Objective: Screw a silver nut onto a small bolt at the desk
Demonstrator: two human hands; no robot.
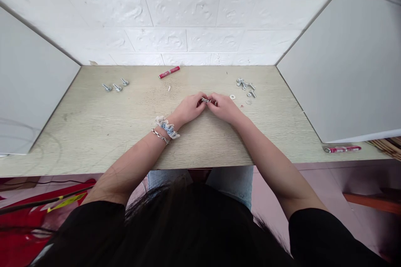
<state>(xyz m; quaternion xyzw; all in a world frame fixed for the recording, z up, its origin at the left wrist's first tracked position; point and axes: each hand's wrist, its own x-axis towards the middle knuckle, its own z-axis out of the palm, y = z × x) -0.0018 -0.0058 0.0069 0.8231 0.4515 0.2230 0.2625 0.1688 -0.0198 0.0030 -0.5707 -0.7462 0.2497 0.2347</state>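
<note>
My left hand (188,109) and my right hand (223,107) meet at the middle of the wooden table (94,129). Both pinch a small metal bolt (205,100) between their fingertips, fingers closed around it. Whether a nut or washer sits on the bolt is too small to tell. A chain bracelet and a blue scrunchie (166,127) ring my left wrist. Just right of my right hand lie two loose washers (232,96) and a heap of several bolts and nuts (246,85).
Three assembled bolts (115,86) lie in a row at the far left. A red tube (169,72) rests near the back wall; a second red tube (342,149) lies at the right front edge. White panels wall in the table on both sides.
</note>
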